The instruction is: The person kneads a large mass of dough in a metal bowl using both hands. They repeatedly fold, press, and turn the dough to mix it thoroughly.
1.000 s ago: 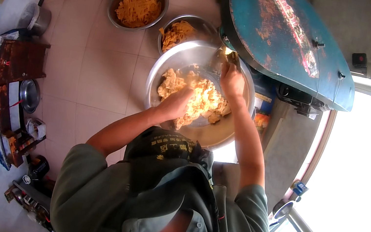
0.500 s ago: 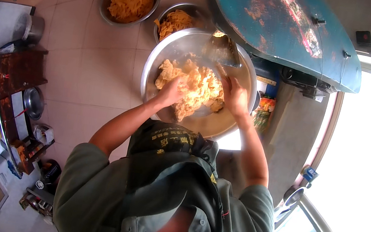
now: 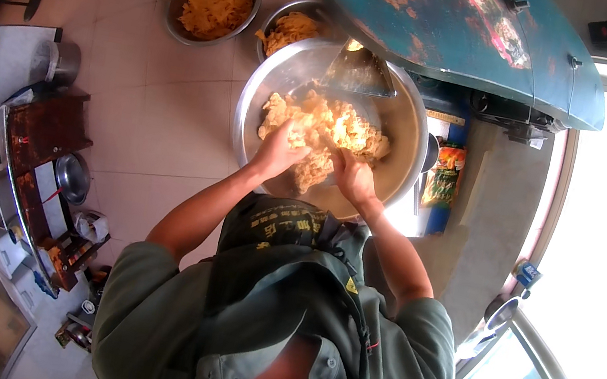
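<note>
A wide metal basin (image 3: pixel 245 110) in front of me holds a lumpy mass of pale yellow dough (image 3: pixel 329 123), rough and broken into clumps. My left hand (image 3: pixel 279 154) grips the dough at its near left side, with the fingertips sunk into it. Close by on the right, my right hand (image 3: pixel 354 177) has its fingers curled into the near edge of the same mass. Some fingertips of both hands are hidden by the dough. Over the far side of the basin hangs a metal chute (image 3: pixel 362 76) with bits of dough on it.
A worn teal machine (image 3: pixel 429 29) reaches over the basin's far right. Beyond the basin stand two metal bowls of yellow noodle-like strips (image 3: pixel 218 6), (image 3: pixel 292 32) on the tiled floor. A brown wooden stand (image 3: pixel 47 124) is at the left, a bright window (image 3: pixel 603 242) at the right.
My right hand has moved left and nearer to me, from the basin's right side into the dough. My left hand has barely shifted. The dough now reaches farther right.
</note>
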A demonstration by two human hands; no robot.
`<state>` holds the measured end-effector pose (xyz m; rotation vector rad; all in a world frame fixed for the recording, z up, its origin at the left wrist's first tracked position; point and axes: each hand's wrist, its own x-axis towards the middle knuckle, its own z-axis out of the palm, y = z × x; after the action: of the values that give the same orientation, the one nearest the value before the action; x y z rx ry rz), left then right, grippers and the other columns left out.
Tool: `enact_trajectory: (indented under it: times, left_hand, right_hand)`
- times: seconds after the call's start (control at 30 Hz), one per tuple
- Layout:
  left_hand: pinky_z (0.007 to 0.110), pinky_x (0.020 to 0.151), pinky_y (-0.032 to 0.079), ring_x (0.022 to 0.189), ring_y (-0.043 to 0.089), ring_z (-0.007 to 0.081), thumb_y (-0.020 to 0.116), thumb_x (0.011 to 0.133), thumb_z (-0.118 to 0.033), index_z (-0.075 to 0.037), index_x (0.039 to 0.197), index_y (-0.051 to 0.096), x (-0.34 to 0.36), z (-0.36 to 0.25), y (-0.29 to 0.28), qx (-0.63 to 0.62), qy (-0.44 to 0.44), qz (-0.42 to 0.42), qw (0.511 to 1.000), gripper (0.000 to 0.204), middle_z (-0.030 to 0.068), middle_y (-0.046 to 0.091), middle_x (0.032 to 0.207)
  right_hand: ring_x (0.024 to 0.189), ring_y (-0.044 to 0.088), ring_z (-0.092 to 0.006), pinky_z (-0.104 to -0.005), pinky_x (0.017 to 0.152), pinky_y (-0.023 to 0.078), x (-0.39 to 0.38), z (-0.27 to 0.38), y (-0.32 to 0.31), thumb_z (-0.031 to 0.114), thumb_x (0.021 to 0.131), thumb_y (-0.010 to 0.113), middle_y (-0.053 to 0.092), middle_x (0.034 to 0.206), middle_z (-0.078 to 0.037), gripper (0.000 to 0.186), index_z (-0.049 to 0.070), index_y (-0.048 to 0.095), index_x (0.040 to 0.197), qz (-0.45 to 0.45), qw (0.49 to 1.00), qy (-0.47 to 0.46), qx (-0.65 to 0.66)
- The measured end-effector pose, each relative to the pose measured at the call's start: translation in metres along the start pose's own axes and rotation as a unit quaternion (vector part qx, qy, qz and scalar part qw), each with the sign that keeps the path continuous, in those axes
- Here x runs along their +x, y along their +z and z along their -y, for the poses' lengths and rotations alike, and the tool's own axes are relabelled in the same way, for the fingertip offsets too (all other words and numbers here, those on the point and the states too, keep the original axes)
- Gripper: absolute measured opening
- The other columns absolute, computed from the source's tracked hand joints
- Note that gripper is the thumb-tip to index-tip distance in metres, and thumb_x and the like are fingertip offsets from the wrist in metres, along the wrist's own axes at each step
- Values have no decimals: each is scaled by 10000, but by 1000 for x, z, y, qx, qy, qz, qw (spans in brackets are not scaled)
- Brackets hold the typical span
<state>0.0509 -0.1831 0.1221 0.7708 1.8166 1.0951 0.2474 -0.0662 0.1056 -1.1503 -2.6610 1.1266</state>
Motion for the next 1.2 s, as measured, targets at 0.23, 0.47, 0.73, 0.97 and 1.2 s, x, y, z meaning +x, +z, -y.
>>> enact_trajectory:
  times: [0.23, 0.47, 0.73, 0.97, 1.2]
  left_hand:
    - [354, 849, 547, 1091, 583, 265, 755, 846, -82, -19, 1353, 451, 63, -55, 9, 108, 219, 15, 970, 594, 181, 530, 1216]
    - [367, 912, 576, 1045, 626, 360, 643, 878, -1, -34, 1430, 412, 156, -64, 34, 353, 245, -67, 900, 599, 215, 537, 1256]
    - [434, 1195, 341, 1368, 425, 341, 774, 814, -141, -58, 1471, 406, 56, -18, 36, 505, 246, 203, 802, 757, 190, 479, 1438]
    - [429, 1096, 429, 1284, 492, 341, 700, 761, -5, -64, 1360, 538, 48, 24, 41, 400, 232, 173, 870, 624, 157, 522, 1357]
    - [418, 880, 493, 1067, 562, 328, 698, 752, -27, -110, 1348, 574, 16, 22, 28, 266, 274, 78, 921, 615, 137, 557, 1154]
  right_hand:
    - [711, 679, -405, -450, 613, 543, -13, 15, -38, 181, 925, 664, 681, 787, -218, 183, 22, 639, 1012, -19, 998, -41, 34]
    - [777, 684, -411, -448, 659, 546, -13, 8, -79, 203, 936, 661, 691, 852, -213, 236, 20, 643, 1084, -48, 998, -1, 40]
    - [672, 692, -406, -472, 584, 562, 59, 19, -131, 235, 974, 613, 686, 732, -219, 214, 23, 634, 999, -102, 990, -54, -82]
    - [704, 704, -257, -383, 570, 592, 161, 29, -90, 151, 1026, 427, 706, 900, -169, 359, 136, 627, 1324, 5, 930, -63, -363]
    - [747, 691, -424, -508, 666, 573, 135, 49, -107, 348, 1008, 511, 705, 859, -247, 402, 124, 593, 1333, -77, 979, -49, -180]
